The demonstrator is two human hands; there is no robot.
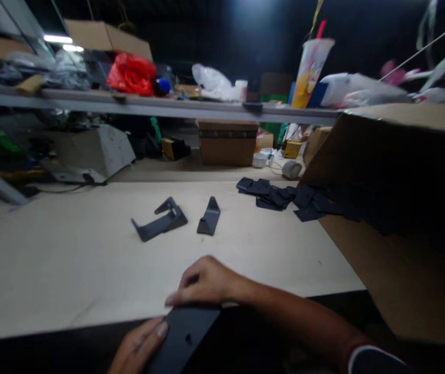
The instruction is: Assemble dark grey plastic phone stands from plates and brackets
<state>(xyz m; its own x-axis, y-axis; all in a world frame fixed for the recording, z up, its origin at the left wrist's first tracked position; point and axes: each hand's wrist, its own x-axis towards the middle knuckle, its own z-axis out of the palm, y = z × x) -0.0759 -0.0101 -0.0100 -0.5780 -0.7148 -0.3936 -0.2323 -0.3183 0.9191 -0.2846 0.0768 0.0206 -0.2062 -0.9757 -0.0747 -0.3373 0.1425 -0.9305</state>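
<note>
Left hand (134, 353): low at the near edge of the surface (51, 259); fingers (146, 336) together, pressed along the lower left edge of the black plate.
Right hand (207, 278): reaches across from the right; fingers (179, 296) curled over the plate's upper edge.
Black plate (183, 337): clamped between both sets of fingers, one small hole showing, overhanging the near edge of the surface.
Ahead of the fingers: two bent dark brackets (159, 221) (209, 217) lie apart on the surface, well clear of either hand.
Ahead and right of the fingers: a loose pile of flat black plates (269, 193) runs into the mouth of a cardboard box (397, 156) lying on its side.
Far beyond the fingers: a shelf (140, 101) holding a red plastic bag (131, 75) and a paper cup (310, 72).
</note>
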